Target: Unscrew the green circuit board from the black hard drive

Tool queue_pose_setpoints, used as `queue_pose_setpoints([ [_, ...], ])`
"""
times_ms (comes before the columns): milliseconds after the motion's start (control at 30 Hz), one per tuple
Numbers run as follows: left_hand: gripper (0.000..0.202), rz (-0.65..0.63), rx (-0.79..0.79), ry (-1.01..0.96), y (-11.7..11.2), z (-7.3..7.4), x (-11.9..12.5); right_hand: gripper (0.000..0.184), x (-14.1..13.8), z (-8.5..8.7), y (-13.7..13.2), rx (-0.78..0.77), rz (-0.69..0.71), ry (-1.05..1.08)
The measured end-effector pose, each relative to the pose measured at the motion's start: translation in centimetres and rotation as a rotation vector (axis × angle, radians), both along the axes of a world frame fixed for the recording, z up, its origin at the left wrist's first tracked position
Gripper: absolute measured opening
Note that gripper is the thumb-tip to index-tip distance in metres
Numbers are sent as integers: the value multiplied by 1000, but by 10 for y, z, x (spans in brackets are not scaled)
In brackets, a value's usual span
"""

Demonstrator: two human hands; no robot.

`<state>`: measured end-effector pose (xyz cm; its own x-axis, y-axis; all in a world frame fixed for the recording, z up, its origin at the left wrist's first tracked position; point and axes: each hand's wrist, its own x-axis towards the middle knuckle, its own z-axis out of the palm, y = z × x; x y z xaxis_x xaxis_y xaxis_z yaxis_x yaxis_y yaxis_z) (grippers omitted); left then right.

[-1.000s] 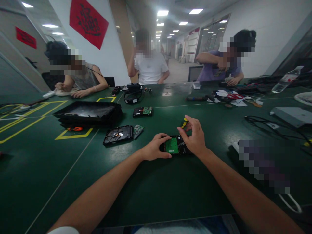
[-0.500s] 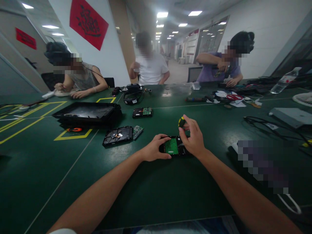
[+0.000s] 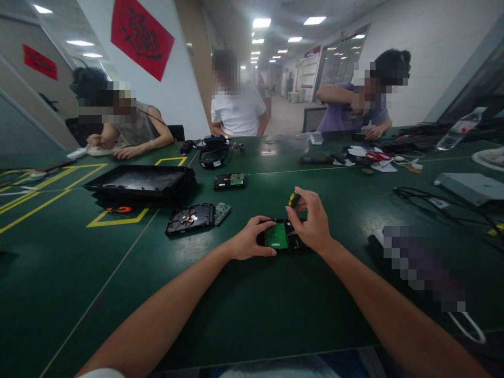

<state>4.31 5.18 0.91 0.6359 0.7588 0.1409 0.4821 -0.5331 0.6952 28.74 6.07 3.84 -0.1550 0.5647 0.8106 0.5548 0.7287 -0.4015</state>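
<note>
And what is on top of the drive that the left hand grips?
A green circuit board shows on the drive. The left hand covers one end; the right hand hides part of the other.

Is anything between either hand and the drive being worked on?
Nothing visible. The left hand grips the drive directly, at its left end. The right hand, pinching a screwdriver, hides part of the right end; the screwdriver's tip is hidden.

The tray [image 3: 173, 182] lies left of the nearest drive [image 3: 280, 235].
</note>
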Motion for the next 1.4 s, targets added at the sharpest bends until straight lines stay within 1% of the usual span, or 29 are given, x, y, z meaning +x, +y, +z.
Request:
queue_pose_setpoints([
  [133,92,-4,1,-6,-1,1,1,58,0,0,0,-23,-6,3],
  [300,92,16,9,-21,-3,2,2,56,0,-1,1,2,-59,-10],
  [433,91,20,10,-24,-3,3,3,54,0,0,0,-6,-51,1],
  [600,92,18,12,-30,-3,1,2,54,-1,3,-1,14,-64,-53],
  [667,94,16,7,-30,-3,0,2,55,-1,3,-2,12,-58,-66],
  [867,98,25,18,-20,-1,-2,2,56,-2,4,-2,-68,-5,-43],
  [1067,97,20,40,-26,-1,-3,1,55,-2,6,-2,-8,-54,-57],
  [1267,99,24,21,-23,-1,-4,1,54,-6,11,-2,-62,-1,-80],
  [1400,98,28,42,-14,-3,-2,2,54,-6,11,-1,-56,-19,-87],
])
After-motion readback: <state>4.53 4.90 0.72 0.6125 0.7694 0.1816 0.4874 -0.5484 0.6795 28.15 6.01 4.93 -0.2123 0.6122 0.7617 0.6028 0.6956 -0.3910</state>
